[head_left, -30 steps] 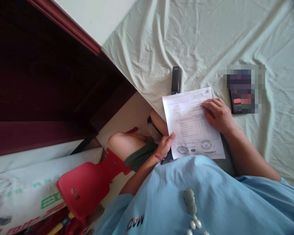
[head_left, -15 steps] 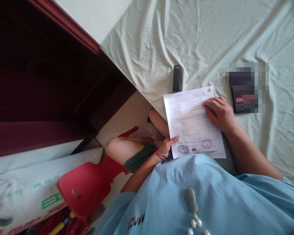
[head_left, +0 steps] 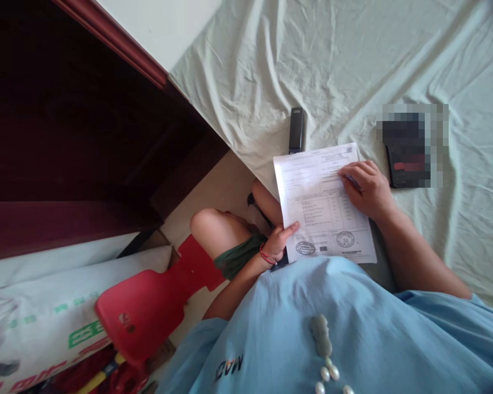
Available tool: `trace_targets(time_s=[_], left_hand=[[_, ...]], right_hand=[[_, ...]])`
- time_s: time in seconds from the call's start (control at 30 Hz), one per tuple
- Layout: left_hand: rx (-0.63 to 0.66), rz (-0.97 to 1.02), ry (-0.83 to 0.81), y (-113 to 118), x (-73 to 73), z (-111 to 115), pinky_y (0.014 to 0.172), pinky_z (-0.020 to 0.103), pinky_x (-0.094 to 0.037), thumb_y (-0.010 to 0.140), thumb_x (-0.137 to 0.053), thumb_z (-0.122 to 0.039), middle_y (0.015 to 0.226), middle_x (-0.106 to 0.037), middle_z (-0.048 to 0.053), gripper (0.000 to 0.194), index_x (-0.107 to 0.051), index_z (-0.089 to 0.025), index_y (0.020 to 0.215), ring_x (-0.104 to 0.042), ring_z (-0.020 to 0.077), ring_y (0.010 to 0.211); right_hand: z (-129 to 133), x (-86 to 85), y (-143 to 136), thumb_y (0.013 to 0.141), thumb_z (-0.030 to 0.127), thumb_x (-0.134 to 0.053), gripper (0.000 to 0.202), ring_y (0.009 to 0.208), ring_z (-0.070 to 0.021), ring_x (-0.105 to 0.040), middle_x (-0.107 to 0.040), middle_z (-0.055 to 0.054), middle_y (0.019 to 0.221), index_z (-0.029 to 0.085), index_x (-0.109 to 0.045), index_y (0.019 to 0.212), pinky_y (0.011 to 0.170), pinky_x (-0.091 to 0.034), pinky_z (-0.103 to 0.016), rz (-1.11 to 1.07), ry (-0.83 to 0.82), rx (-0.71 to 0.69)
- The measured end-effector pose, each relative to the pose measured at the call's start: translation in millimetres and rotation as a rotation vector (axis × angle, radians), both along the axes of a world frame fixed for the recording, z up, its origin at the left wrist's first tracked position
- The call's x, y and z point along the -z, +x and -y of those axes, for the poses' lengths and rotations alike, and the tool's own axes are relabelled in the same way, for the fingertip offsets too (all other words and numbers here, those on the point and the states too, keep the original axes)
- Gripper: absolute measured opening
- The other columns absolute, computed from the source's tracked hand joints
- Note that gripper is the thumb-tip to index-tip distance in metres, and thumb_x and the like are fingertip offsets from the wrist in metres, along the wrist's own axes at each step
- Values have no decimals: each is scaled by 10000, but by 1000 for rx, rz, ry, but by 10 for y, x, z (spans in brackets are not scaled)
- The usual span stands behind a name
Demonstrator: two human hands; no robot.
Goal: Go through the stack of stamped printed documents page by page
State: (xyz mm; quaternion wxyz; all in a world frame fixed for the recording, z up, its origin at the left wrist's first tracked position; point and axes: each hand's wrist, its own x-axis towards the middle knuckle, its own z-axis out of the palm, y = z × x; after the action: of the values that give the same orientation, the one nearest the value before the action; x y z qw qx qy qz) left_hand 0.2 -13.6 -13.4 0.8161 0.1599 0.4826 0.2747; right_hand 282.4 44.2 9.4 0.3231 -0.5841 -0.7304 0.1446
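A printed document [head_left: 312,189] with a table and two oval stamps lies over my lap and the bed edge. My left hand [head_left: 278,241], with a red bracelet at the wrist, grips its lower left edge, thumb on top and the other fingers hidden beneath. On the upper right part of the sheet rests my right hand [head_left: 367,189], its fingers loosely bent and the thumb apart from them, fingertips touching the print. Just beyond the top edge of the paper is a slim black object [head_left: 296,128]. A dark phone-like device [head_left: 408,158], partly pixelated, lies right of my right hand.
A wrinkled pale green sheet [head_left: 349,71] covers the bed. To the left are dark red wooden furniture [head_left: 86,109], a red plastic chair [head_left: 143,306] and a white printed sack [head_left: 45,306]. My bent knee [head_left: 213,230] is beside the chair.
My bent knee has shifted right and slightly up in the view, showing more of the red chair. Both hands keep their places on the document.
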Motion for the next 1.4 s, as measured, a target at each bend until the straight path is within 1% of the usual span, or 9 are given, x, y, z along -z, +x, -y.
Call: trace_targets(time_s=[0.23, 0.43, 0.53, 0.63, 0.8, 1.0, 1.2, 1.3, 1.4], left_hand=[[41, 7, -56, 51, 4, 95, 1260, 597, -421, 621, -1006, -485, 1273, -788, 184, 672, -814, -111, 1145, -664, 420, 1344], [-4, -2, 0, 98, -10, 104, 1267, 606, -415, 651, -987, -500, 1267, -792, 171, 649, -809, -116, 1143, -658, 412, 1357], [-14, 16, -11, 102, -12, 106, 1250, 603, -440, 642, -994, -484, 1273, -786, 190, 674, -797, -99, 1159, -668, 420, 1342], [-31, 19, -26, 63, -37, 111, 1236, 588, -462, 634, -999, -472, 1277, -784, 194, 685, -790, -97, 1168, -674, 421, 1335], [-116, -6, -4, -25, -73, 155, 1231, 575, -471, 645, -995, -458, 1290, -779, 196, 659, -788, -98, 1157, -661, 420, 1354], [-115, -42, 12, 13, -52, 240, 1252, 566, -446, 636, -998, -509, 1294, -779, 192, 669, -795, -103, 1128, -676, 403, 1336], [-88, -45, 23, 46, 7, 262, 1264, 573, -419, 619, -1002, -533, 1264, -791, 179, 697, -799, -114, 1137, -682, 384, 1329], [-75, -74, 71, 6, 44, 242, 1250, 548, -432, 639, -979, -576, 1227, -805, 170, 681, -809, -120, 1115, -699, 369, 1302], [-87, -151, 184, -85, 64, 198, 1190, 483, -485, 731, -897, -647, 1153, -823, 152, 626, -817, -122, 1063, -725, 336, 1241]], right_hand=[[1, -22, -2, 1009, 247, -531, 189, 1036, -307, -662, -765, -94, 1078, 266, -708, 1073, 951, -551, -508, 19, -26, 2], [11, -60, -28, 997, 256, -526, 201, 1038, -311, -671, -762, -91, 1078, 273, -715, 1065, 959, -557, -525, 27, -65, 32], [55, -79, -24, 1023, 269, -485, 237, 1030, -308, -680, -755, -96, 1053, 275, -719, 1065, 964, -552, -517, 25, -25, 175], [101, -79, -15, 1037, 277, -469, 267, 996, -308, -695, -739, -122, 1090, 265, -726, 1106, 889, -558, -485, 16, -15, 363], [111, -40, -35, 1052, 362, -487, 277, 864, -268, -686, -733, -116, 1012, 242, -735, 1028, 736, -510, -400, 103, -98, 451], [113, -95, -92, 1013, 530, -568, 387, 704, -235, -630, -723, -86, 837, 242, -736, 818, 607, -392, -356, 152, -237, 395], [97, -119, -92, 933, 539, -674, 330, 686, -222, -614, -728, -65, 831, 250, -696, 774, 585, -362, -350, 147, -317, 339], [86, -153, -23, 928, 570, -663, 377, 654, -209, -590, -692, -47, 747, 254, -658, 723, 590, -384, -358, 50, -342, 274], [93, -237, 38, 873, 626, -716, 404, 587, -176, -527, -620, -11, 642, 255, -664, 721, 562, -383, -344, -181, -428, 193]])
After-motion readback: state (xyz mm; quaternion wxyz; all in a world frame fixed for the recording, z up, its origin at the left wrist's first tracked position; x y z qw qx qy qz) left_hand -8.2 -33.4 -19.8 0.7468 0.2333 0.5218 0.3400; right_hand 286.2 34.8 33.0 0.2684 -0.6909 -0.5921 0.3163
